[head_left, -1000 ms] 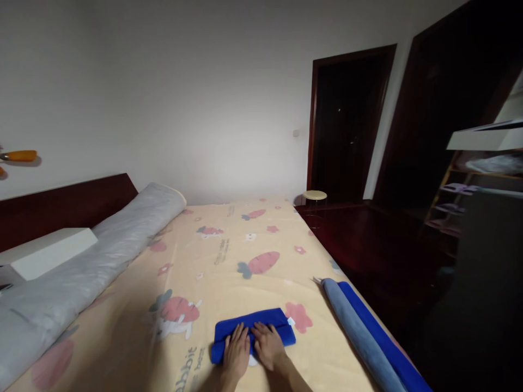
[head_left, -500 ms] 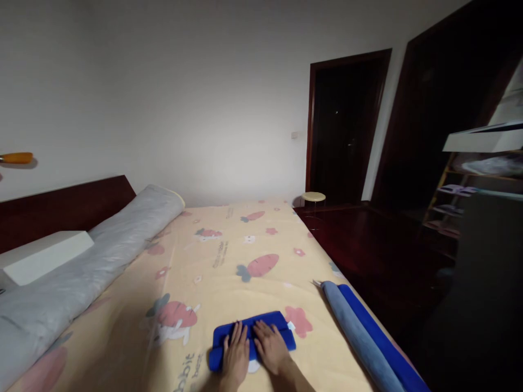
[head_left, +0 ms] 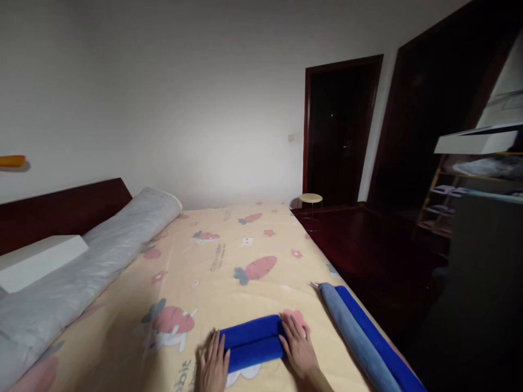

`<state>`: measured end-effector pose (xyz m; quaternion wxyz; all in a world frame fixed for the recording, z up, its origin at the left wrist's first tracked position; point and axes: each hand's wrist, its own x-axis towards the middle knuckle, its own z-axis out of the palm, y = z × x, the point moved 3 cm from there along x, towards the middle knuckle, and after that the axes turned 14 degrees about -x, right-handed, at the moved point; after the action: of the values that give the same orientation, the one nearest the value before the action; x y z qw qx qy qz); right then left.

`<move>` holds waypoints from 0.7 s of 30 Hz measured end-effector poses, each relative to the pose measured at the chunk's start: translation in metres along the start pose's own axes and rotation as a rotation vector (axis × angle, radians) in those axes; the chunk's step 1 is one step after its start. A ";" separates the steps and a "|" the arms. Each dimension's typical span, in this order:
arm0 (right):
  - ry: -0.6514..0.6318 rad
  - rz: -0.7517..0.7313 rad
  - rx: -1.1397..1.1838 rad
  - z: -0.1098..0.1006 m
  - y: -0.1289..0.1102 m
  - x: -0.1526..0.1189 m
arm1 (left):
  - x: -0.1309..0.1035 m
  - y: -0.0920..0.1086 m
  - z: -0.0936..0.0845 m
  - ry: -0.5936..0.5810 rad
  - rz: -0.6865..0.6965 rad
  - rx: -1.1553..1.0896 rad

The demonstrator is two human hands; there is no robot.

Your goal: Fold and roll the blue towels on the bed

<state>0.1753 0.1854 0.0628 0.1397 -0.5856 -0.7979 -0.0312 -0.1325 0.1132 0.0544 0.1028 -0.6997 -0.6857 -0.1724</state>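
Observation:
A folded blue cloth (head_left: 253, 344), with a crease running along its length, lies on the patterned bed sheet (head_left: 220, 305) near the bottom of the head view. My left hand (head_left: 214, 362) rests against the cloth's left end, fingers stretched out. At the opposite end, my right hand (head_left: 299, 348) lies flat with its fingers spread, their tips touching the cloth's right edge. Neither hand is closed around anything.
To the right, a grey-blue roll (head_left: 355, 332) and a blue roll (head_left: 378, 335) lie along the bed's edge. A grey rolled bundle (head_left: 106, 256) and a white box (head_left: 44, 261) are by the headboard (head_left: 65, 209). Beyond stands a stool (head_left: 311, 198).
My hands have slid apart from the cloth's middle to its two ends, the left hand leftward and the right hand rightward. The cloth stays folded in place.

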 end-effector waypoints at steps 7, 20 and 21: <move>0.086 -0.296 0.066 0.003 -0.034 -0.030 | -0.031 0.022 0.032 0.014 0.177 -0.119; -0.162 -0.183 0.079 -0.029 -0.052 -0.012 | -0.014 0.018 0.026 -0.349 -0.112 -0.182; -0.161 -0.180 0.082 -0.028 -0.053 -0.016 | -0.019 0.017 0.029 -0.364 -0.117 -0.170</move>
<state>0.1352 0.1477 0.0915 0.0958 -0.5059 -0.8565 0.0361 -0.1124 0.1063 0.0221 -0.0926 -0.6845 -0.7153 -0.1060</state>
